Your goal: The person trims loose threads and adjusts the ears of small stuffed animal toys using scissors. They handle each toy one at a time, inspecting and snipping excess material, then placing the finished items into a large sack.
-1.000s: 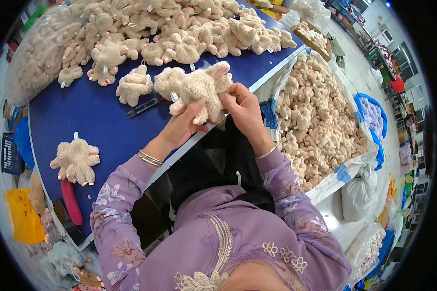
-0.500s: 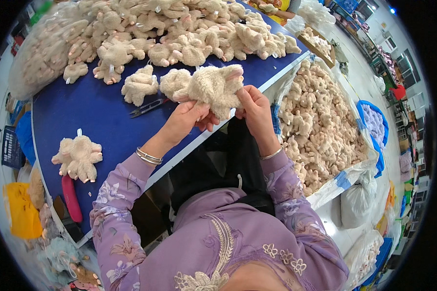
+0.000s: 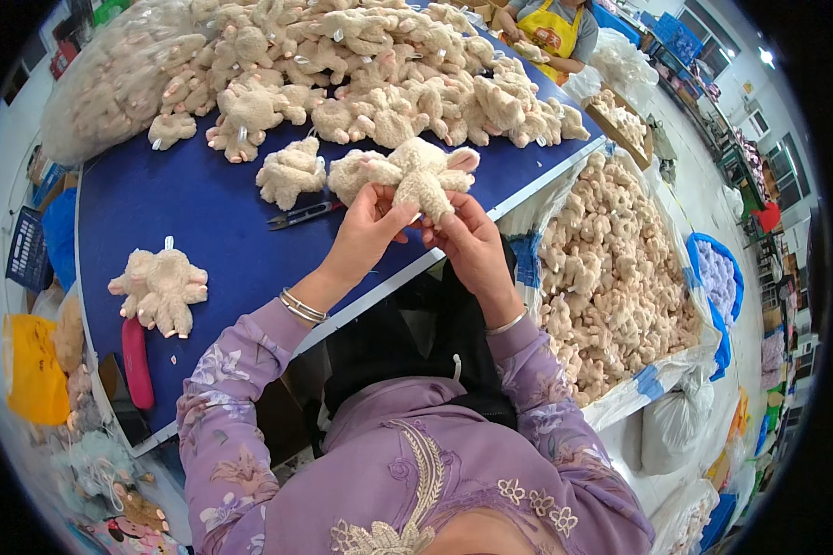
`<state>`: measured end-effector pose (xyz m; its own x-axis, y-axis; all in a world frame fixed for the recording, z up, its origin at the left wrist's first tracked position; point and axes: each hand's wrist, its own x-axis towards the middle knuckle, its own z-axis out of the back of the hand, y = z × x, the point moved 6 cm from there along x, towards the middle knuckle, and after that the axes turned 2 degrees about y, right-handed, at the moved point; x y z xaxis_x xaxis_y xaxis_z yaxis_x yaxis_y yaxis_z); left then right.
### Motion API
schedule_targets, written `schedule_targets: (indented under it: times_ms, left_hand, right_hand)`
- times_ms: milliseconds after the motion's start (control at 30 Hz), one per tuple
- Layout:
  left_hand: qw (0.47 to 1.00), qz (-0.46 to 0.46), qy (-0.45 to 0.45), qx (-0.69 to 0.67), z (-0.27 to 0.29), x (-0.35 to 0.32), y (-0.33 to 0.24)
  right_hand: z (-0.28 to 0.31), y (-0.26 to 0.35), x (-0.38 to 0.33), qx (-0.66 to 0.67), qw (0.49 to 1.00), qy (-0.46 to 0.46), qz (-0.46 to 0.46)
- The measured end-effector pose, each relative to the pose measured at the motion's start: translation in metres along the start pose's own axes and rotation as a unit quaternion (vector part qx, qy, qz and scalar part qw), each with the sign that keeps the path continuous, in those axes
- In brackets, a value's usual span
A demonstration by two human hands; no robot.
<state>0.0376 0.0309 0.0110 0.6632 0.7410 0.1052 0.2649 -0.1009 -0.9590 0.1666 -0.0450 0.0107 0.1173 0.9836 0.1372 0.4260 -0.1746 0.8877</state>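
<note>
Both my hands hold a cream plush toy skin (image 3: 421, 176) with pink-lined ears, just over the table's near edge. My left hand (image 3: 370, 231) pinches its lower left side. Fingers of my right hand (image 3: 472, 245) are closed on its lower right part. Behind it, on the blue table (image 3: 222, 217), lie two more cream plush pieces, one partly hidden (image 3: 347, 174) and one to its left (image 3: 292, 173). Small thread snips (image 3: 304, 215) rest beside them. Farther left lies a single plush piece (image 3: 162, 287) with a white tag, near a pink elongated case (image 3: 137, 365).
A heap of plush pieces (image 3: 370, 74) covers the table's far side, with a full clear bag (image 3: 120, 83) at its left. To my right stands a large open sack (image 3: 620, 277) filled with plush pieces. A person in a yellow apron (image 3: 553, 35) sits beyond the table.
The plush piece has been turned, so its body and limbs now show with one ear out to the right. My right hand has moved lower and inward, closer to my left.
</note>
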Motion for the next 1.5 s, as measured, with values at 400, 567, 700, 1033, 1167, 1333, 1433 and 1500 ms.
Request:
schedule_targets:
  times_ms: [400, 567, 700, 1033, 1167, 1333, 1433, 1500]
  left_hand:
    - [0.998, -0.046, 0.026, 0.022, -0.012, -0.006, -0.020]
    - [0.985, 0.100, 0.137, -0.038, -0.010, -0.012, -0.016]
    - [0.975, 0.165, 0.138, -0.059, -0.012, -0.015, -0.017]
    - [0.982, 0.090, 0.010, -0.163, 0.007, 0.000, -0.018]
    - [0.981, 0.028, -0.039, -0.188, 0.017, 0.007, -0.023]
    - [0.975, -0.040, -0.141, -0.169, 0.015, 0.006, -0.031]
    - [0.987, -0.061, -0.112, -0.102, 0.019, 0.004, -0.030]
    - [0.985, -0.055, -0.135, -0.092, 0.018, 0.003, -0.033]
  right_hand:
    - [0.018, 0.027, 0.045, -0.118, 0.990, -0.053, -0.057]
    - [0.029, 0.046, 0.050, -0.086, 0.987, -0.119, 0.064]
    - [0.021, 0.049, 0.056, -0.124, 0.987, -0.085, 0.054]
    - [-0.005, 0.027, 0.061, -0.033, 0.993, -0.107, -0.032]
    - [0.014, -0.007, 0.035, -0.097, 0.992, -0.080, -0.031]
    - [-0.060, -0.011, 0.003, -0.097, 0.994, -0.032, -0.031]
    - [-0.062, -0.007, 0.007, -0.092, 0.993, -0.075, -0.024]
    - [-0.058, -0.008, 0.009, -0.088, 0.993, -0.080, -0.019]
